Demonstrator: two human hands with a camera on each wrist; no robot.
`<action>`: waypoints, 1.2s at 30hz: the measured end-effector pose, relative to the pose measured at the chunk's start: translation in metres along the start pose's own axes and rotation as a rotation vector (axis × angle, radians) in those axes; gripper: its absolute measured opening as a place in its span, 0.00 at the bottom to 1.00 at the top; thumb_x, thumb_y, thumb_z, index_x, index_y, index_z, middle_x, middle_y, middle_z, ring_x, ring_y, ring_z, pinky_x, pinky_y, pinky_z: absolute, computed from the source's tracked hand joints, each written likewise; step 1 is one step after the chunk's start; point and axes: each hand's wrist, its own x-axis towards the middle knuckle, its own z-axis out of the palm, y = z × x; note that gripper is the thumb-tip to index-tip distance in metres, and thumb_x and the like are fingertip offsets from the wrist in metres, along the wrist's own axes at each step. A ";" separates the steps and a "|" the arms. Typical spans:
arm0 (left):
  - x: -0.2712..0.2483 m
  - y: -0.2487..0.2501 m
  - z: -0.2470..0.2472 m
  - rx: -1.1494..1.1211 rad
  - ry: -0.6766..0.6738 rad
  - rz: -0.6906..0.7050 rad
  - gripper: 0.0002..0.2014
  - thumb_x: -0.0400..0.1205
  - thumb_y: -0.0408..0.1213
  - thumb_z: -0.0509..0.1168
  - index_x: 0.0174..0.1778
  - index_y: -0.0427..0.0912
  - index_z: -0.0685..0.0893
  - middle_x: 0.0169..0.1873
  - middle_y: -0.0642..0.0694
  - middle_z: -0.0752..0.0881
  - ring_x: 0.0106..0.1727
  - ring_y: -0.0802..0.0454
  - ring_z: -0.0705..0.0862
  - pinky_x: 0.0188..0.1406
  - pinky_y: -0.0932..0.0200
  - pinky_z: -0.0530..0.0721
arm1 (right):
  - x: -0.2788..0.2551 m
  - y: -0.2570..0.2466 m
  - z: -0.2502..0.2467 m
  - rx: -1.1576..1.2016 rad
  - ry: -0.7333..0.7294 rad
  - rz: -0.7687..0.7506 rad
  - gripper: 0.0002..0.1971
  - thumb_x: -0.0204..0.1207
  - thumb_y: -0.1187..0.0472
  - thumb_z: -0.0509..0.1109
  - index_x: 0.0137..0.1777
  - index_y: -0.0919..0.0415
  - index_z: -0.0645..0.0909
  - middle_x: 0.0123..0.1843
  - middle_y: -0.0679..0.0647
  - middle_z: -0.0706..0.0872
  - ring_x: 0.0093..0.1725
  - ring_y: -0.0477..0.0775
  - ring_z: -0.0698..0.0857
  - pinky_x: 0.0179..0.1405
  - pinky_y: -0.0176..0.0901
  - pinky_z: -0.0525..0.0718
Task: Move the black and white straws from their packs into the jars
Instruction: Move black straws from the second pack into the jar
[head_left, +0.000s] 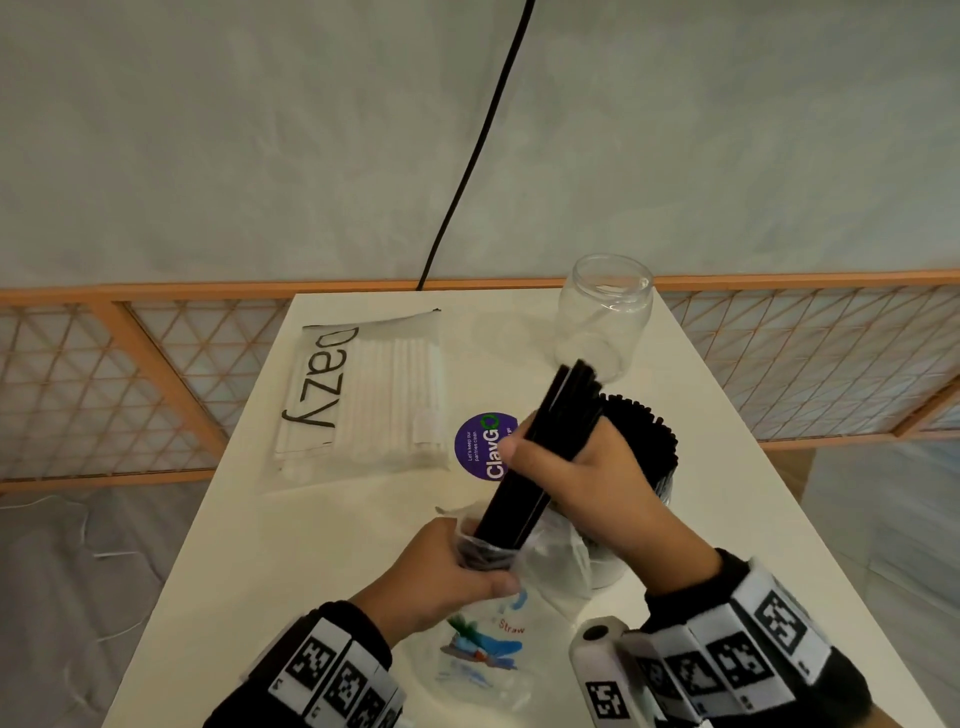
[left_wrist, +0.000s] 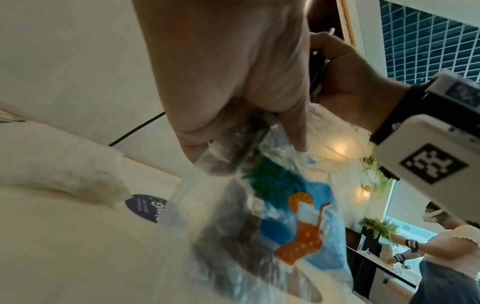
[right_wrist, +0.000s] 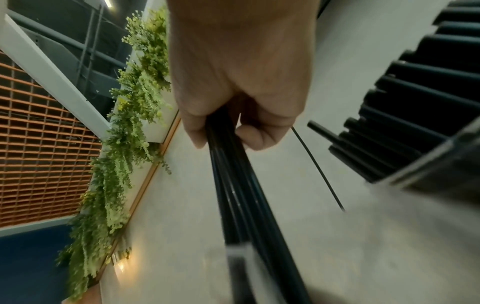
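Nearest me, my left hand curls around the mouth of one clear printed straw pack, which hangs over the near part of the white counter. My right hand closes around one bundle of black straws, its lower ends still inside the pack mouth, its upper ends tilted away to the right. Just behind that hand stands one jar already filled with upright black straws. One round purple sticker lies at mid-counter. To the left, one flat pack of white straws lies near the left edge, unopened as far as I can tell. Farthest, one empty clear jar stands near the far right corner, with bare counter between it and the white pack.
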 end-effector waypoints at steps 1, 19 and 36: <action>0.000 -0.003 -0.002 0.015 0.007 -0.005 0.10 0.65 0.33 0.76 0.37 0.53 0.87 0.33 0.56 0.89 0.41 0.61 0.87 0.48 0.61 0.83 | 0.001 -0.002 -0.002 0.036 0.038 -0.003 0.08 0.68 0.58 0.75 0.32 0.61 0.83 0.29 0.49 0.84 0.32 0.44 0.83 0.33 0.35 0.81; -0.004 -0.008 -0.038 0.192 -0.135 -0.137 0.08 0.70 0.36 0.77 0.37 0.40 0.83 0.34 0.48 0.85 0.37 0.56 0.83 0.45 0.61 0.81 | -0.004 -0.015 0.036 -0.151 -0.134 0.040 0.04 0.70 0.69 0.71 0.34 0.64 0.83 0.29 0.47 0.82 0.30 0.41 0.80 0.31 0.33 0.79; 0.011 -0.029 -0.039 0.483 0.506 -0.610 0.39 0.78 0.61 0.59 0.77 0.35 0.63 0.75 0.36 0.69 0.75 0.37 0.67 0.73 0.48 0.66 | -0.020 -0.027 -0.100 0.020 0.605 -0.095 0.11 0.73 0.65 0.70 0.31 0.53 0.80 0.23 0.44 0.84 0.24 0.43 0.80 0.22 0.32 0.79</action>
